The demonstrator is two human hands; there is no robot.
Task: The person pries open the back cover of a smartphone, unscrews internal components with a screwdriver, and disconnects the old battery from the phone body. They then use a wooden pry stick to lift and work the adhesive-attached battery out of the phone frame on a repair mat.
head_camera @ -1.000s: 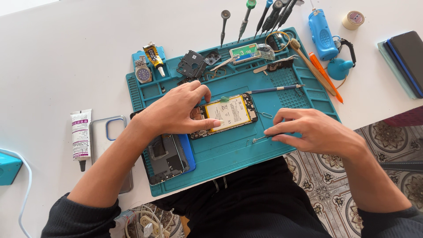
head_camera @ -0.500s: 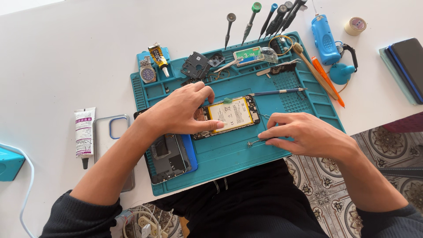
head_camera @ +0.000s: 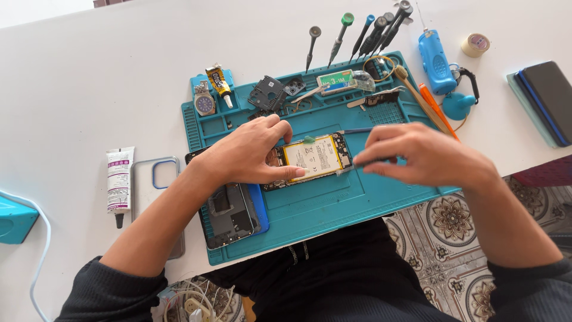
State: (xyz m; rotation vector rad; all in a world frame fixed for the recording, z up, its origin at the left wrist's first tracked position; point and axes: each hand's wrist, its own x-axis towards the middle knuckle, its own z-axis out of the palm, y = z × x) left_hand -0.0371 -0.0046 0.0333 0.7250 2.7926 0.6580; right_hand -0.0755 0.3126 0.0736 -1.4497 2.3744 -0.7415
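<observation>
Two hands work over a teal mat that lies on a white table, the mat's near edge running along the table's edge above the person's lap. At the mat's middle lies an opened phone, yellow battery up. The left hand presses flat on the phone's left half, fingers spread, thumb on the battery's lower edge; it clamps on nothing. The right hand hovers at the phone's right edge, fingertips pinched on a thin dark tool whose tip meets the phone's frame.

Left of the phone, a dark phone back rests on the mat near its near-left corner, partly under the left wrist. Beyond the mat's left edge lie a clear case and a white tube, with bare table past them. Bare mat shows below the phone, between it and the mat's near edge.

Along the mat's far edge the trays are crowded: a watch, a small glue tube, and black parts. Screwdrivers fan out just past that edge. Right of the mat stand a blue tool, an orange pry tool and, well apart, a dark stack.
</observation>
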